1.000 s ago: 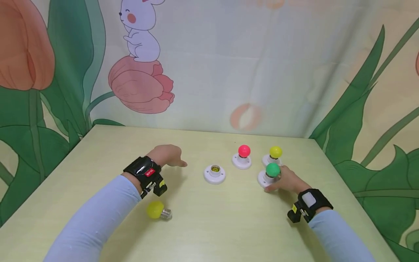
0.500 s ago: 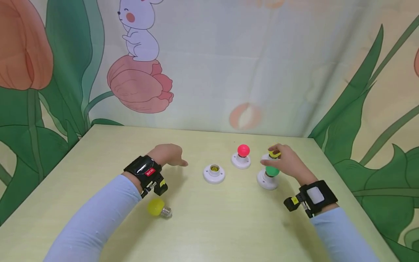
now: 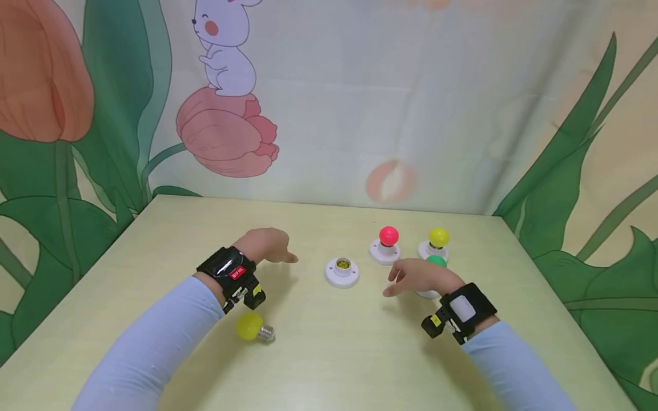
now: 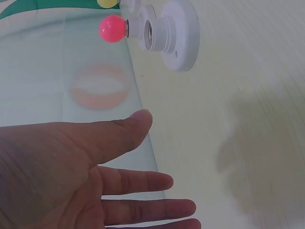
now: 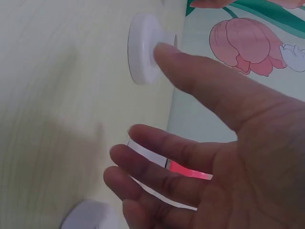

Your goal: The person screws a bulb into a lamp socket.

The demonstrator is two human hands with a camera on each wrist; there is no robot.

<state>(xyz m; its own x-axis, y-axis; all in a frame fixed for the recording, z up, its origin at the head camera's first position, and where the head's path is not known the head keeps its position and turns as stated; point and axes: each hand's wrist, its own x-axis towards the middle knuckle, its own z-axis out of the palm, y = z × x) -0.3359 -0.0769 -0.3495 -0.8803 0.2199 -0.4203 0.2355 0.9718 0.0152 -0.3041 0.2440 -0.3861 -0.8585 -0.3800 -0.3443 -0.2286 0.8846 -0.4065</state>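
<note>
My left hand (image 3: 267,245) hovers over the table left of a bare white lamp holder (image 3: 342,273), its fingers straight and holding nothing in the left wrist view. Between that holder and the green bulb (image 3: 437,260) is my right hand (image 3: 418,275), fingers loosely bent with nothing in them. It hides most of the green bulb and its holder. Behind it a pink-red bulb (image 3: 389,236) stands upright in a white holder, and a yellow bulb (image 3: 439,237) stands in another. A second yellow bulb (image 3: 250,326) lies on its side below my left wrist, its metal screw base pointing right.
The pale wooden table (image 3: 319,354) ends at a printed cloth backdrop (image 3: 329,114) with a rabbit, tulips and leaves. Black wrist straps with small cameras sit on both wrists, standing out from the light blue sleeves (image 3: 154,337).
My right hand has left the green bulb's holder, passed over the upright yellow bulb, and come back left and nearer. My left hand has stayed in place.
</note>
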